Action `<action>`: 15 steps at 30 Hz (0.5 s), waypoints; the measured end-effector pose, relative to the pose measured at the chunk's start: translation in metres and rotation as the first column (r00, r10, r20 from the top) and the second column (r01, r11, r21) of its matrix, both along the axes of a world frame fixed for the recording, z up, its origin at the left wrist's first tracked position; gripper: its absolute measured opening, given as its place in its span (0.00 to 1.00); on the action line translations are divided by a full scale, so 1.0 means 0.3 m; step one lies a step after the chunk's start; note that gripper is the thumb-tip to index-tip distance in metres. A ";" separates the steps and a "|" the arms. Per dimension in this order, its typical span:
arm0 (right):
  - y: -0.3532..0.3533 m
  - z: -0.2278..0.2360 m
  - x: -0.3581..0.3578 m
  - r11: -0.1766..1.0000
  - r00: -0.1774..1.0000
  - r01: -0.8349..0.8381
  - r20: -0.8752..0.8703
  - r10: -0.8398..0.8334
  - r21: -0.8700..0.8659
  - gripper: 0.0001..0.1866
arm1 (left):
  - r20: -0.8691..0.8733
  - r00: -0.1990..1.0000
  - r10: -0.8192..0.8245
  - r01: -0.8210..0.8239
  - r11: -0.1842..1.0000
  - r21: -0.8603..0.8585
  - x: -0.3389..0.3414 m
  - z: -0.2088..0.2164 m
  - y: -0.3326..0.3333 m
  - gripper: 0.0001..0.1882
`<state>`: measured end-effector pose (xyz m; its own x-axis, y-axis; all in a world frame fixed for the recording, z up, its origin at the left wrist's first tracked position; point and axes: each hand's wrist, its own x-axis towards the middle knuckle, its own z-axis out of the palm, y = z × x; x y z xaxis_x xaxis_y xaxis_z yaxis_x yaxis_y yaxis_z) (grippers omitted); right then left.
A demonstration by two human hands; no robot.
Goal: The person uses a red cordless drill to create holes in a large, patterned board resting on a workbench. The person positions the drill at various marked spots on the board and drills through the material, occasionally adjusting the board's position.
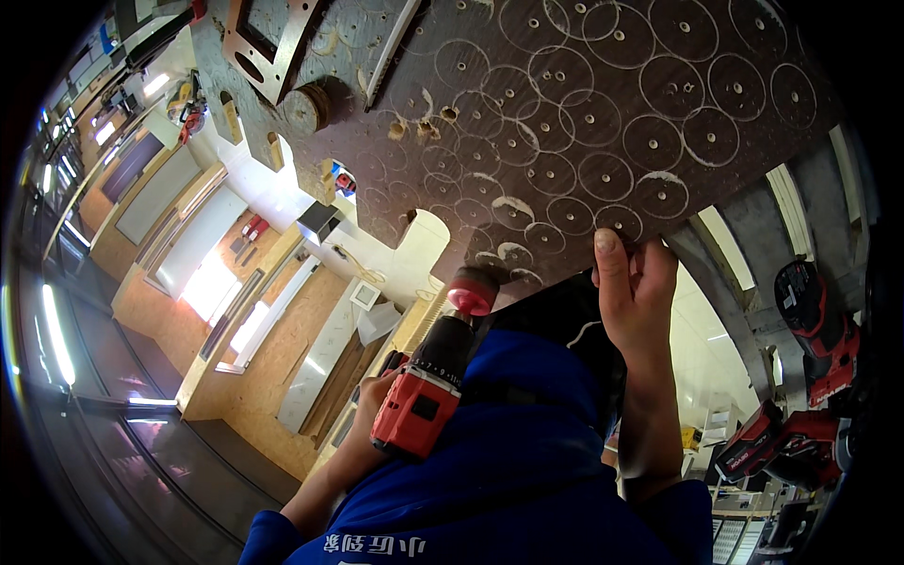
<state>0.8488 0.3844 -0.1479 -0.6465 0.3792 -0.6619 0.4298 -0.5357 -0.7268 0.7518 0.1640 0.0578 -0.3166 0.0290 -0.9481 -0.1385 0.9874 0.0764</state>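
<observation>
My left fingers (372,397) grip the drill (421,407); my right fingers (611,268) clasp the table's (617,141) near edge. I'd keep the drill square.

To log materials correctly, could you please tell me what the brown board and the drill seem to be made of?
Brown board: probably a coated wood panel, dark and mostly dull; scored circles show pale against the surface, but the core is unclear.
Drill: apparently moulded plastic outside, smooth; its rounded, evenly coloured red housing suggests this.
</observation>
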 end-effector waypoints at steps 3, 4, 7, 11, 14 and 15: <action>0.000 0.008 -0.008 1.000 1.000 0.024 -0.001 -0.024 -0.011 0.11 | -0.007 1.000 -0.001 0.001 1.000 0.004 -0.004 0.000 0.016 0.11; -0.001 0.007 -0.007 1.000 1.000 0.022 0.002 -0.022 -0.011 0.11 | -0.003 1.000 0.008 -0.008 1.000 0.000 -0.006 0.000 0.021 0.11; -0.003 0.007 -0.005 1.000 1.000 0.016 0.011 -0.016 -0.001 0.11 | 0.015 1.000 0.006 -0.006 1.000 -0.002 -0.010 0.001 0.022 0.11; -0.002 0.003 -0.003 1.000 1.000 0.014 0.004 -0.014 0.013 0.11 | 0.033 0.997 -0.067 0.066 0.998 0.015 -0.010 0.001 0.005 0.12; -0.004 0.002 -0.001 1.000 1.000 0.017 0.008 -0.017 0.000 0.11 | 0.026 0.997 -0.070 0.069 0.997 0.034 -0.014 0.000 0.017 0.13; -0.004 0.003 0.000 1.000 1.000 0.019 0.014 -0.019 -0.005 0.11 | 0.022 0.998 -0.064 0.063 0.997 0.043 -0.016 0.000 0.021 0.13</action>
<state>0.8487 0.3831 -0.1470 -0.6299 0.3882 -0.6727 0.4294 -0.5476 -0.7181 0.7471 0.1704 0.0579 -0.2906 0.0882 -0.9528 -0.0775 0.9903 0.1154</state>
